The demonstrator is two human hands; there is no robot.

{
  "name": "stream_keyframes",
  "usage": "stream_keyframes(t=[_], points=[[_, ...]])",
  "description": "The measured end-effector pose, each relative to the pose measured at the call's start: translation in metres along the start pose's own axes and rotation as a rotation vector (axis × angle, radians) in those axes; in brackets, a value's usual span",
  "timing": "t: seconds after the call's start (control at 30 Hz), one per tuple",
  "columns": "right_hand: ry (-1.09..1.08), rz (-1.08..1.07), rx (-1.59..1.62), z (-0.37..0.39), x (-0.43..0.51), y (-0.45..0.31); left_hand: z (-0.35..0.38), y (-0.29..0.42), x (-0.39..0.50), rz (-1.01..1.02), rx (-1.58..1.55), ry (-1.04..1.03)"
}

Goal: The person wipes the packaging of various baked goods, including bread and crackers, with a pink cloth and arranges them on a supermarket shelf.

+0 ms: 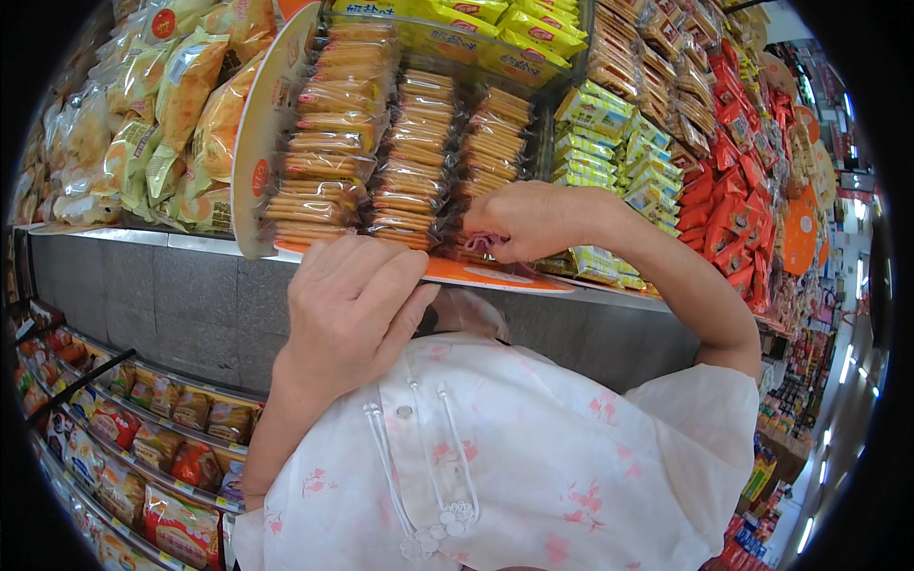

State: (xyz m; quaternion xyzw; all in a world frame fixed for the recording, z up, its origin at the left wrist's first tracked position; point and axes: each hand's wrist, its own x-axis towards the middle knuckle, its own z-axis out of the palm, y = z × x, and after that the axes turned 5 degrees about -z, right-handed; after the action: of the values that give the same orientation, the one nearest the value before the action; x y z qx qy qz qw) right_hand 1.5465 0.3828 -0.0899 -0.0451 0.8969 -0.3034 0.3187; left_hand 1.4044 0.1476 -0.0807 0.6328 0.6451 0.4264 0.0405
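Note:
My right hand is closed around a crumpled purple cloth, at the front end of the right-hand row of wrapped biscuits. Over the orange front board of the same bin lies my left hand, knuckles bent and thumb on the near side. Its fingertips are hidden, so its grip cannot be made out. Just beyond it stand the left row of clear-wrapped biscuits and the middle row, packed on edge in columns.
A cream divider board separates bagged bread on the left. Yellow packets lie behind; green-and-yellow packets and red packets fill bins to the right. Grey floor tiles and lower shelves of packaged food show at lower left.

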Motion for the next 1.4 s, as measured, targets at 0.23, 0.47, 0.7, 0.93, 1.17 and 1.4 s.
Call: stream_keyframes(t=[0.23,0.47,0.7,0.93,1.17,1.4], points=[[0.388,-0.126,0.190,-0.043,0.013,-0.001,0.001,0.002,0.000,-0.009,-0.008,0.055],[0.615,-0.095,-0.113,-0.075,0.035,0.018,0.000,0.003,-0.004,-0.012,-0.006,0.055],[0.614,-0.075,-0.220,-0.081,0.038,0.018,-0.001,0.003,-0.005,-0.023,-0.026,0.063],[0.717,-0.101,-0.243,-0.079,0.036,0.026,-0.002,0.004,-0.004,-0.026,-0.002,0.049],[0.839,-0.015,-0.133,-0.103,0.016,0.038,-0.002,0.004,-0.003,-0.024,-0.005,0.042],[0.908,0.080,-0.006,-0.143,-0.008,0.034,-0.002,0.004,-0.003,-0.019,0.007,0.042]])
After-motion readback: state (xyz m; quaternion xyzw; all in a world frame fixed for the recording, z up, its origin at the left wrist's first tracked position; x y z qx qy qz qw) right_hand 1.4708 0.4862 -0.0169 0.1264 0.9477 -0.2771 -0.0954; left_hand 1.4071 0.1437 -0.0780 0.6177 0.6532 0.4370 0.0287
